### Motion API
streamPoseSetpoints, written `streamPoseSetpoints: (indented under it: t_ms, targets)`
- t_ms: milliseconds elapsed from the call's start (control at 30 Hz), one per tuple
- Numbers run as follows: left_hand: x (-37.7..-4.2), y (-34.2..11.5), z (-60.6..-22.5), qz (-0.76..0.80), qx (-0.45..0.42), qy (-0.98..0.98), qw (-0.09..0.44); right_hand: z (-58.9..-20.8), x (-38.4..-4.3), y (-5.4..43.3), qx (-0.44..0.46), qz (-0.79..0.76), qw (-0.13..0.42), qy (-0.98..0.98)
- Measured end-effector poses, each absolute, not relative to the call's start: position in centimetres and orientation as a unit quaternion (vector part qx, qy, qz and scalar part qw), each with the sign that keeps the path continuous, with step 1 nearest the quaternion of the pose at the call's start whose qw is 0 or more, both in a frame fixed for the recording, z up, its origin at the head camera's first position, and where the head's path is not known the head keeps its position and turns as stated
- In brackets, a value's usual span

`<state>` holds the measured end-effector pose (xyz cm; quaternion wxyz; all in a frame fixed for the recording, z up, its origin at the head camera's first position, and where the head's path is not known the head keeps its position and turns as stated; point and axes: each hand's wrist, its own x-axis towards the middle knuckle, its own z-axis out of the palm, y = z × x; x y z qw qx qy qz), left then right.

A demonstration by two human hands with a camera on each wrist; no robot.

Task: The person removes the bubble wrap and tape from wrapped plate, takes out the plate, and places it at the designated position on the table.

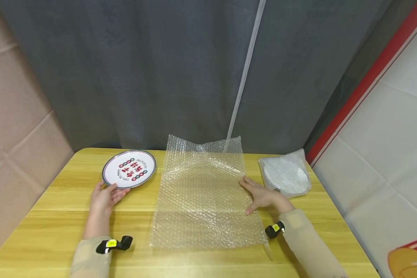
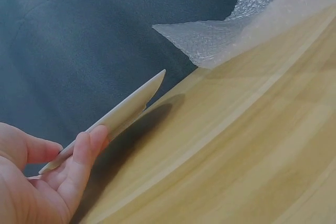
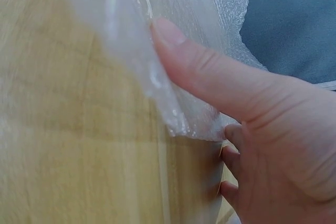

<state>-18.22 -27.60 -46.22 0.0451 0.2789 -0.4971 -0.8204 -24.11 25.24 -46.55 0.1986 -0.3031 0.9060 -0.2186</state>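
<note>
My left hand (image 1: 103, 197) grips the near rim of a round white plate (image 1: 118, 168), thumb on top and fingers beneath. The plate has a dark rim band and red lettering with small coloured circles in its middle. In the left wrist view the plate (image 2: 118, 109) shows edge-on, tilted above its shadow on the table. A clear sheet of bubble wrap (image 1: 201, 204) lies spread across the table's middle, its far end raised. My right hand (image 1: 264, 196) rests at the sheet's right edge, thumb and fingers spread. In the right wrist view the thumb (image 3: 210, 77) lies against the bubble wrap (image 3: 181, 100).
A bubble-wrapped package (image 1: 286, 175) with a round white thing inside lies at the back right, beyond my right hand. The wooden table (image 1: 48, 231) meets a grey curtain (image 1: 142, 77) at the back. Walls flank it left and right.
</note>
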Motion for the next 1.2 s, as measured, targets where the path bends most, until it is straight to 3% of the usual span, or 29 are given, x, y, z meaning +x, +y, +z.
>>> streamPoseSetpoints:
  t_ms: [1200]
  targets:
    - [-18.35,-27.65,-46.99,-0.802,0.291,-0.520,0.045,-46.15,-23.86,25.24,-0.298,-0.228,0.206,0.904]
